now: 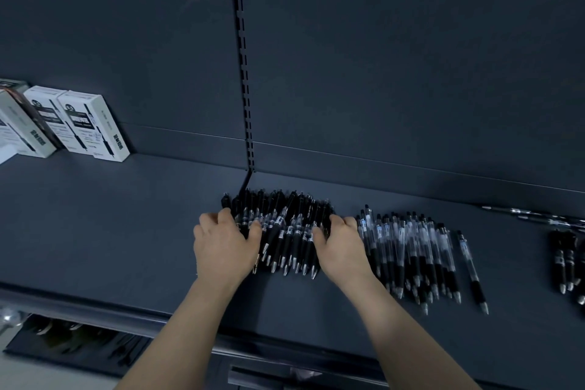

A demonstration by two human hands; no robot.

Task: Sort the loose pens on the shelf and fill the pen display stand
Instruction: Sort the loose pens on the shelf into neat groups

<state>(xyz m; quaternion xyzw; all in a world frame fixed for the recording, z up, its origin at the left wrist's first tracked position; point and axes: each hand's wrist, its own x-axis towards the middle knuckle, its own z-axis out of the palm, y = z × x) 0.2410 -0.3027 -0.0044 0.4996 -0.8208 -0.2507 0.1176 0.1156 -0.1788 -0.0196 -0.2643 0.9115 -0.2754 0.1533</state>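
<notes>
Along the shelf (110,225), left to right: standing at far left, white boxes (91,125); gathering the heap of black pens (285,225) at centre, left hand (223,247) and right hand (343,245) curling round its two edges; lying just beside, clear-barrelled pens (408,250), then a far-right batch (565,258) well apart. Sorting seemingly nearing done; filling the stand probably remaining, none showing.

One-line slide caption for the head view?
Left hand and right hand grip the black pens on the shelf; clear pens beside them, white boxes far left.
</notes>
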